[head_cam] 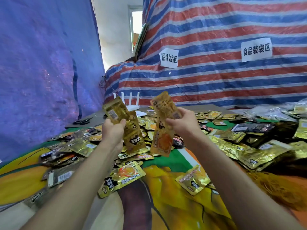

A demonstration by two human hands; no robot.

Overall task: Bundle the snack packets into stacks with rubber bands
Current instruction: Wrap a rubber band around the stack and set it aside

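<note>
The left hand [114, 131] is raised above the table and grips two gold packets [132, 136] between thumb and fingers. One of them points up and away, and the other hangs down. The right hand [184, 123] is near it at about the same height and also grips two. These are a gold packet [166, 105] that stands up and an orange packet [162, 141] that hangs below the hand. The two hands do not touch each other.

Under and around the hands a big pile [232, 143] of packets lies on a cloth [166, 205] printed in orange, yellow and green. The pile reaches from the left side to the far right. Two loose packets [193, 180] lie nearer, between the forearms.

At the far left lie black scissors [82, 121]. A white router [131, 103] stands behind the left hand. A blue tarp [41, 63] hangs on the left. A striped tarp [216, 30] on the right carries two paper signs [256, 49].
</note>
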